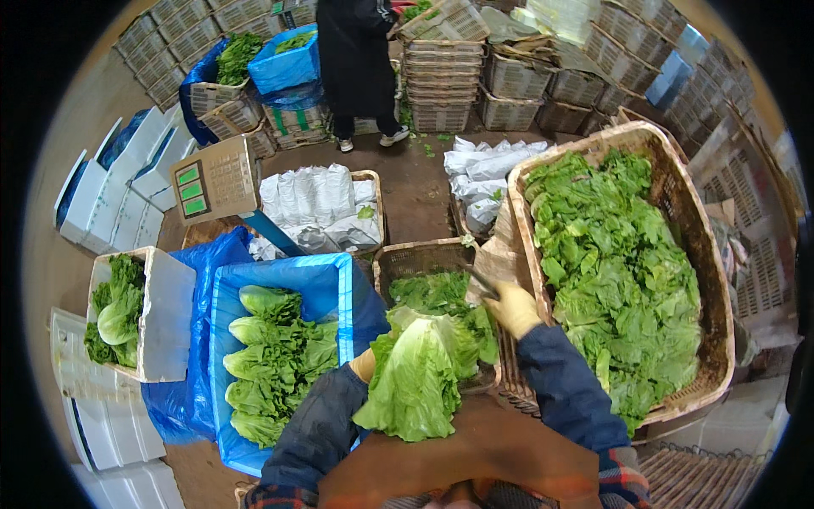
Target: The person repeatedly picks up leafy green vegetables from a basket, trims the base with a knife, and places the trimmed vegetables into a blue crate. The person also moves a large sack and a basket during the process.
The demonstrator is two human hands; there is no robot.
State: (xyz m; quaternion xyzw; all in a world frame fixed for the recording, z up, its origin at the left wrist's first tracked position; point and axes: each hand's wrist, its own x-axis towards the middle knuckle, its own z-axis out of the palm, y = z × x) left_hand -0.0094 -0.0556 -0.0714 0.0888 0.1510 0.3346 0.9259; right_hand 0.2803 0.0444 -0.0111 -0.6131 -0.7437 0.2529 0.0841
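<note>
My left hand (pixel 363 366), in a pale glove, is at the left side of a large head of leafy lettuce (pixel 416 375) and mostly hidden by its leaves. The lettuce is upright in front of my apron. My right hand (pixel 514 310), gloved too, is closed around a knife (pixel 483 281) pointing up and left, just right of the lettuce. Beyond the lettuce lies a plastic crate (pixel 423 256) with loose green leaves in it. To the left, a blue-lined container (pixel 219 356) holds several lettuce heads in a column, pale ends to the left.
A big crate (pixel 715 280) heaped with leaves stands at right. A scale display (pixel 215 180) rises behind the blue-lined container. White wrapped bundles (pixel 311 194) fill a crate ahead. A foam box (pixel 168 318) holds lettuce at left. Another person (pixel 356 63) stands at the back near stacked crates (pixel 445 83).
</note>
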